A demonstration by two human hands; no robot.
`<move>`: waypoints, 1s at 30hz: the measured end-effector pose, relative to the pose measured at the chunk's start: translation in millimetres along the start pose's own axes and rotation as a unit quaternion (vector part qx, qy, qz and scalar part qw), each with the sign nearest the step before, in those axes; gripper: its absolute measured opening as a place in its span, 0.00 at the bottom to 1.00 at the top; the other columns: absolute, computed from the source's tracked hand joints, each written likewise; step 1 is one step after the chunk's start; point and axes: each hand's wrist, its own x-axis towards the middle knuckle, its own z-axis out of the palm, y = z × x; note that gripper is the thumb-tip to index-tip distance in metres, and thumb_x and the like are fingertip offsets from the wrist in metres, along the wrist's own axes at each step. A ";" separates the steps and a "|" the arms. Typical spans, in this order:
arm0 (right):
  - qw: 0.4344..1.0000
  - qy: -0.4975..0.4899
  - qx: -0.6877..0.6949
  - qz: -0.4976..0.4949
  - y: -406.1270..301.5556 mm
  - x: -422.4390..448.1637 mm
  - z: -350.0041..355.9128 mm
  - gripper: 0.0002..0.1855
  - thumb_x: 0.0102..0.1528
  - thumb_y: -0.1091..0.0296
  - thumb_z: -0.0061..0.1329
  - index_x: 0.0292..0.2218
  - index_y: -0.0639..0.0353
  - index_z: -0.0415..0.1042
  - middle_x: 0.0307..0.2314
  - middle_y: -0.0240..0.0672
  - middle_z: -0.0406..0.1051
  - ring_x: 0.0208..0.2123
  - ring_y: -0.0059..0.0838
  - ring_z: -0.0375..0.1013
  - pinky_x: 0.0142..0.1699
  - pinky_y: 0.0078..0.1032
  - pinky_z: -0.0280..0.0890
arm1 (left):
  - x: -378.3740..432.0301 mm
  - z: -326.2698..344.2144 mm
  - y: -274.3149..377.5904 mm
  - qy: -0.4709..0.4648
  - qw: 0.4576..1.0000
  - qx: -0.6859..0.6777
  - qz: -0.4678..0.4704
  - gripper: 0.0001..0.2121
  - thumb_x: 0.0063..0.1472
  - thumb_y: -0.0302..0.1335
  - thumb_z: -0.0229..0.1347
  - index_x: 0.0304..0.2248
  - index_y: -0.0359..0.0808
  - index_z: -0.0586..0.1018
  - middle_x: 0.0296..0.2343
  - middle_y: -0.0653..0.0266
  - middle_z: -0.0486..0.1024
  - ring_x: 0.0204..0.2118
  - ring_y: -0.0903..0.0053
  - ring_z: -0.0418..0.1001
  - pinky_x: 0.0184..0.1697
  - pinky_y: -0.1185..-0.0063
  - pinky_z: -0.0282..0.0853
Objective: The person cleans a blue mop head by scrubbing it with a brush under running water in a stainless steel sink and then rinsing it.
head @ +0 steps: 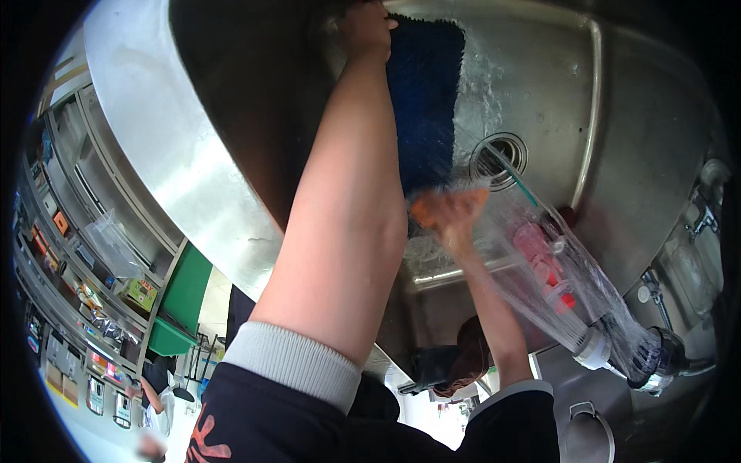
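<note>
A dark blue mat (425,98) with a jagged edge lies wet against the stainless steel sink (538,75). My left hand (367,32) is at the mat's far left corner with its fingers curled over the edge; the grip is partly hidden. Blurred by motion, my right hand (457,217) holds an orange scrubbing pad or sponge (425,208) at the near end of the mat. Water sprays over this hand from a white spray head (593,350) and a dark, chrome-rimmed one (654,359) at the lower right.
The round drain (501,159) has a thin green-tipped stick (521,185) beside it. A pink-red plastic object (541,257) shows through the spray. Brown cloth (466,362) hangs near the sink's front edge. Shelves (87,231) stand left, with another person (159,399) beyond.
</note>
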 end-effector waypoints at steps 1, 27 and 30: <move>0.996 0.079 -0.038 -0.006 1.1 42.0 -12.1 0.30 0.28 0.79 0.48 0.39 0.48 0.66 0.38 0.25 0.65 0.42 0.30 0.59 0.45 0.39 0.42 | -4.1 0.1 4.1 0.010 0.991 0.128 0.045 0.05 0.47 0.23 0.46 0.17 0.35 0.71 0.18 0.61 0.72 0.22 0.74 0.70 0.26 0.78 0.64; 0.988 0.156 -0.003 -0.017 -38.5 58.9 39.3 0.14 0.44 0.66 0.36 0.34 0.48 0.68 0.39 0.24 0.63 0.43 0.28 0.58 0.44 0.38 0.44 | -8.4 -4.4 16.0 -0.002 0.912 0.368 0.180 0.05 0.47 0.24 0.47 0.18 0.33 0.73 0.19 0.57 0.72 0.23 0.69 0.71 0.31 0.75 0.62; 0.992 -0.111 -0.043 0.039 -31.7 -47.0 28.8 0.26 0.35 0.73 0.45 0.40 0.40 0.66 0.42 0.16 0.60 0.42 0.27 0.58 0.44 0.42 0.49 | -18.9 0.6 32.2 -0.030 0.980 0.198 0.002 0.09 0.49 0.25 0.43 0.19 0.30 0.70 0.18 0.57 0.71 0.22 0.70 0.70 0.31 0.75 0.60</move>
